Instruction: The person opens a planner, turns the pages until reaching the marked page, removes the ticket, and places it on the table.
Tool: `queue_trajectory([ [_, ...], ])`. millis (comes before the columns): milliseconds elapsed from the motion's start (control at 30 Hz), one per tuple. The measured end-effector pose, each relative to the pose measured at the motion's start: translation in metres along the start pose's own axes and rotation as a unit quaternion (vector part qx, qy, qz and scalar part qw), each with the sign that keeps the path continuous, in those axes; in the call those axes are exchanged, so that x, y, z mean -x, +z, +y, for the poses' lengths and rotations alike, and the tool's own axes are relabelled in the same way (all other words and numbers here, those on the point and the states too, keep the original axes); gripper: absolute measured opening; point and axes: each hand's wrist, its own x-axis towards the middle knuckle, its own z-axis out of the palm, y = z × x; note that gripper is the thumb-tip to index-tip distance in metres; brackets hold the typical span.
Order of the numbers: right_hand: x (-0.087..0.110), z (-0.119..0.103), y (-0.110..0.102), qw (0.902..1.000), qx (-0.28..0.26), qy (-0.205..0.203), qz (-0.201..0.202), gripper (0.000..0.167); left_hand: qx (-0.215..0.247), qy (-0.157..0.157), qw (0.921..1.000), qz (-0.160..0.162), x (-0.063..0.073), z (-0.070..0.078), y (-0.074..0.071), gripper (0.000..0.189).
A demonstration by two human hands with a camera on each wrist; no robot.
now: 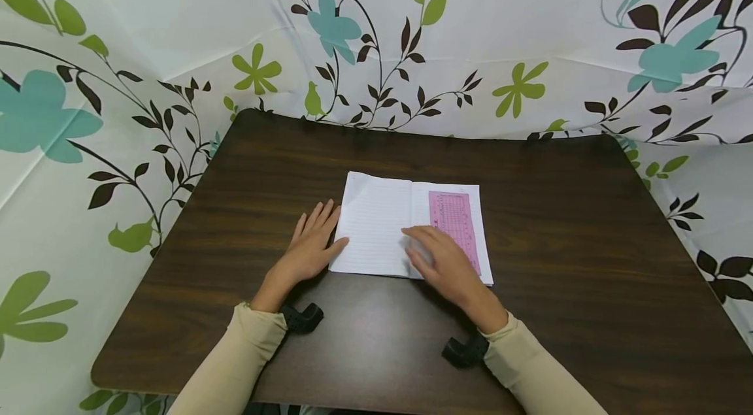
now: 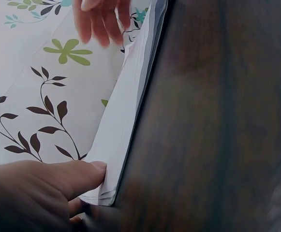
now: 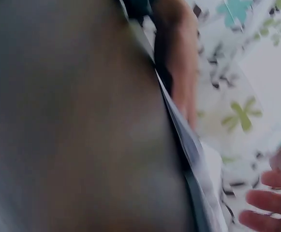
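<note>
An open notebook with lined white pages lies on the table. A pink printed sheet or panel covers much of its right page. My left hand rests at the notebook's left edge, fingers extended, the thumb on the page's margin. The left wrist view shows that thumb at the near corner of the stacked pages. Over the right page hovers my right hand, fingers loosely bent and holding nothing, hiding part of the pink area. Its fingers appear apart from the paper in the right wrist view.
The notebook lies mid-table on a dark wood-grain table with rounded corners. A white cloth with a leaf-and-flower print hangs behind and beside it. Black straps sit at both wrists, below beige sleeves.
</note>
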Motion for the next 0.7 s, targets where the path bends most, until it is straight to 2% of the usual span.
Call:
queue_trajectory([
  [67, -0.001, 0.01, -0.009, 0.9977, 0.012, 0.048, 0.045, 0.03, -0.001, -0.002, 1.0, -0.002, 0.0, 0.001, 0.0, 0.074],
  [133, -0.002, 0.022, -0.019, 0.9915, 0.026, 0.112, 0.061, 0.029, -0.003, -0.003, 1.0, -0.004, -0.001, 0.001, -0.001, 0.074],
  [200, -0.001, 0.034, -0.028, 0.9819, 0.044, 0.179, 0.041, 0.037, -0.003, -0.004, 1.0, -0.006, 0.0, 0.002, -0.002, 0.074],
  [300, 0.003, 0.049, -0.039, 0.9655, 0.064, 0.251, -0.024, 0.056, -0.007, -0.007, 0.9999, -0.006, 0.0, 0.003, -0.003, 0.074],
  [367, 0.005, 0.057, -0.043, 0.9578, 0.072, 0.272, -0.059, 0.067, -0.008, -0.007, 0.9999, -0.003, 0.001, 0.003, -0.002, 0.073],
  [433, 0.007, 0.062, -0.045, 0.9537, 0.075, 0.281, -0.075, 0.072, -0.007, -0.005, 1.0, 0.0, 0.0, 0.001, -0.001, 0.072],
  [700, 0.007, 0.063, -0.042, 0.9454, 0.091, 0.304, -0.075, 0.07, -0.013, -0.01, 0.9999, -0.001, -0.001, 0.002, -0.001, 0.073],
])
